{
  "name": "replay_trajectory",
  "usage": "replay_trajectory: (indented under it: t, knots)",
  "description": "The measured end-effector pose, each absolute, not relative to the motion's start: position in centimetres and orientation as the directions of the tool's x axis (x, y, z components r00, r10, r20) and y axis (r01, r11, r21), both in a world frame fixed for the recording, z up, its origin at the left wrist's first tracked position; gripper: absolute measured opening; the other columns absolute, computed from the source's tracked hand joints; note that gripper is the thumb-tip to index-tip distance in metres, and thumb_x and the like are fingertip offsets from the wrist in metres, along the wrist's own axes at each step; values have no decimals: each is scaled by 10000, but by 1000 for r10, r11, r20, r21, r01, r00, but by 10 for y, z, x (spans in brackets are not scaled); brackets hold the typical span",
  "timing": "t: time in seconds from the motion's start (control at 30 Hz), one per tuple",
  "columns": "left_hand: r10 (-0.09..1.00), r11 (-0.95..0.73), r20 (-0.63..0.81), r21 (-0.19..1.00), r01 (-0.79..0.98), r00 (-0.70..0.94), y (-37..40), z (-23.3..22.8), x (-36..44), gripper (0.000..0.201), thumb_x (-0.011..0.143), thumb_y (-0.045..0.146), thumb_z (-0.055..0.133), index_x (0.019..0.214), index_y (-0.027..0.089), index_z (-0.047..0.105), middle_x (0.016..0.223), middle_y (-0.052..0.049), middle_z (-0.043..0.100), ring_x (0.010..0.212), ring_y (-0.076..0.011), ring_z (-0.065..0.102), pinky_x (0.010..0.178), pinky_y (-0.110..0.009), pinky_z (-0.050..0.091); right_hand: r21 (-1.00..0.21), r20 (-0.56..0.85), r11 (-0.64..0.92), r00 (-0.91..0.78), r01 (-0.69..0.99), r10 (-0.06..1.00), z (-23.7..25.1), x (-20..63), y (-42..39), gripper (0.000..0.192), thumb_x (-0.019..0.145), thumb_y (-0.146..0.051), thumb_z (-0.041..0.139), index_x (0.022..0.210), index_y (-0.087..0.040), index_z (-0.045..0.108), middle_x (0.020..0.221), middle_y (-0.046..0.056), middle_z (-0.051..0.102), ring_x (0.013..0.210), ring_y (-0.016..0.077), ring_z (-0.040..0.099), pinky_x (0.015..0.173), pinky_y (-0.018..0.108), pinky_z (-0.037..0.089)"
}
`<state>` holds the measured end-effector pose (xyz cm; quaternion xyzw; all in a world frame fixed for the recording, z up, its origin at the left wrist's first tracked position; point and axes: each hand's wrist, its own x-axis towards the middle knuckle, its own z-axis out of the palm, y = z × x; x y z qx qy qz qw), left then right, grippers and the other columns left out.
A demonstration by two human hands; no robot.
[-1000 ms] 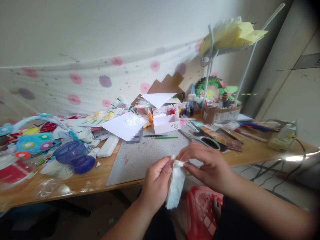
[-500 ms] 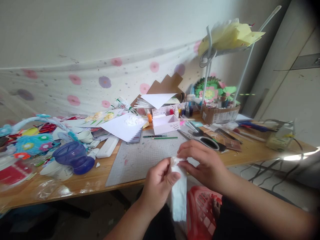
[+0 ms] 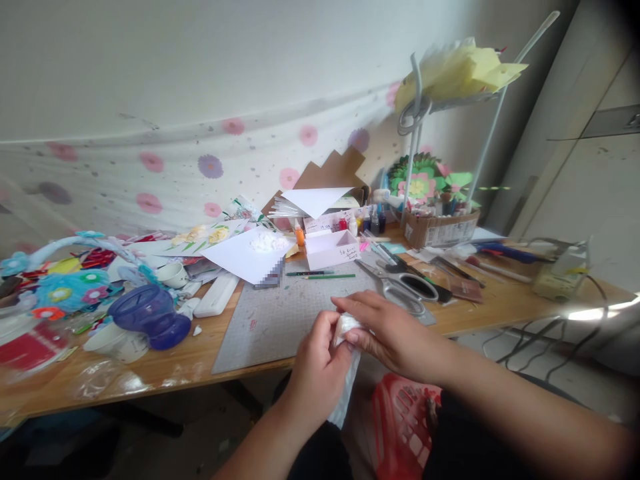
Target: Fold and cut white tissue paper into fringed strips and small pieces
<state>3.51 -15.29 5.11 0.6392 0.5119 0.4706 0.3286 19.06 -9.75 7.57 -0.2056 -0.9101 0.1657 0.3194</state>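
Between my hands, off the table's front edge, is a strip of soft white paper that looks like folded tissue. My left hand is closed around its upper part, with the thumb along the front. The thumb and fingers of my right hand press against the bunched top end. Below my left hand the strip's lower end hangs down, partly hidden by that hand. Beyond my hands lie a grey cutting mat and large scissors.
At the left stand a blue plastic vase, a white cup and a flower-decorated basket. White shreds rest on white paper behind the mat. A red plastic basket is below the table edge.
My right hand has come down and closer to my left, its fingers flattening over the tissue's top. The tissue's top is more bunched, and its hanging end has swung left and shows less.
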Motion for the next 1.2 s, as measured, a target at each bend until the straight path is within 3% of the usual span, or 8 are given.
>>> replay_trajectory:
  t: [0.13,0.23,0.4,0.53,0.7,0.9,1.03,1.2]
  knots:
    - [969,-244,242,921,302,45,-154,51,35,82,855,260,450,886,186,465,791,1,522,753,-142,475,682,-251,377,-402,516,860,-697,315,497,76,189,-99,430,882,-288,473,1274,-114,440,1066,150,568,968,240,513,826,378,441]
    - [975,-221,216,948,228,47,-154,50,33,84,845,245,474,906,188,465,831,-7,544,797,-147,500,730,-262,391,-397,509,847,-683,355,525,77,188,-99,239,861,-248,511,1059,-141,593,899,102,601,841,217,537,728,340,448]
    - [989,-38,37,999,4,143,-153,48,30,254,772,275,593,988,168,514,883,-44,612,792,-169,571,725,-283,424,-539,539,784,-589,308,602,77,190,-96,66,824,-174,553,806,-160,615,729,35,601,700,155,548,622,259,429]
    - [968,133,-126,991,-20,216,-152,45,29,296,756,324,615,980,135,571,798,-67,657,694,-170,610,671,-290,444,-633,479,716,-578,295,661,80,192,-95,90,827,-201,549,780,-156,611,732,32,621,684,144,564,611,245,432]
    - [957,148,-145,989,7,250,-152,45,32,291,770,339,597,976,133,599,756,-60,670,633,-152,615,636,-282,449,-641,426,708,-631,295,648,81,194,-94,247,811,-337,580,960,-141,611,856,62,649,729,155,571,634,250,427]
    - [895,260,-236,966,-12,377,-154,45,31,270,763,294,612,958,109,586,897,-129,688,723,-195,660,673,-307,467,-697,287,623,-658,356,696,77,193,-88,316,823,-383,543,620,-142,554,551,-27,493,509,92,431,467,201,309]
    - [861,326,-284,945,-31,422,-158,45,25,296,723,229,656,975,103,565,980,-170,676,785,-221,668,706,-332,479,-786,217,514,-625,343,750,77,198,-82,313,806,-384,546,605,-145,518,544,-38,443,508,92,404,457,202,293]
    - [841,350,-303,936,-24,448,-164,41,15,321,703,187,667,994,86,577,972,-187,678,763,-222,671,622,-282,482,-867,163,396,-579,302,799,77,204,-76,300,776,-395,575,622,-142,528,540,-44,422,509,91,393,469,207,296]
